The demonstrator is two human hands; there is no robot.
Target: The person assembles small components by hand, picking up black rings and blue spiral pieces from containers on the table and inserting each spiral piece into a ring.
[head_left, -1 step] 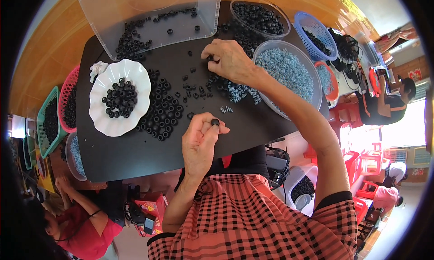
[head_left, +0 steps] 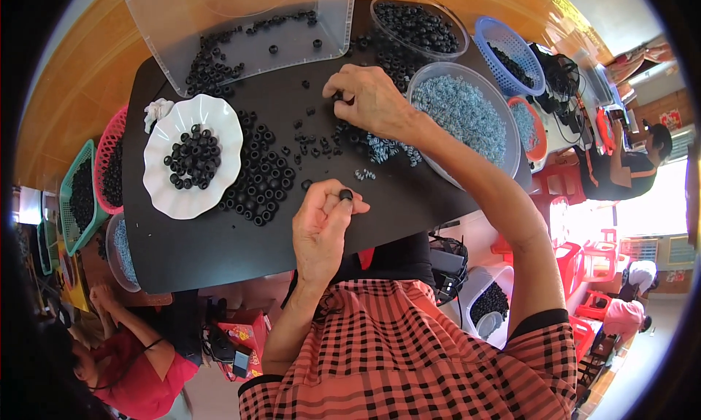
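My left hand (head_left: 320, 226) is closed near the front edge of the dark table, with a round black bead-like part (head_left: 346, 195) held between thumb and forefinger. Farther up, my right hand (head_left: 374, 98) reaches over small black parts. Its fingers are curled together, and a small black part (head_left: 337, 96) shows at the fingertips. Little black pieces (head_left: 315, 145) lie scattered between the hands. To their left spreads a group of round black parts with holes (head_left: 266, 182). A few pale blue-silver, spring-like pieces (head_left: 365, 174) lie beyond my left hand.
A scalloped white plate (head_left: 166, 195) holds black parts on the left. Behind stands a clear plastic bin (head_left: 292, 55). Under my right forearm is a tub of blue-silver pieces (head_left: 460, 113), with a blue basket (head_left: 522, 51) beyond. A person in red (head_left: 142, 372) sits at lower left.
Both hands keep nearly the same place and grip. The view has shifted very slightly, and my right fingertips have moved barely to the left.
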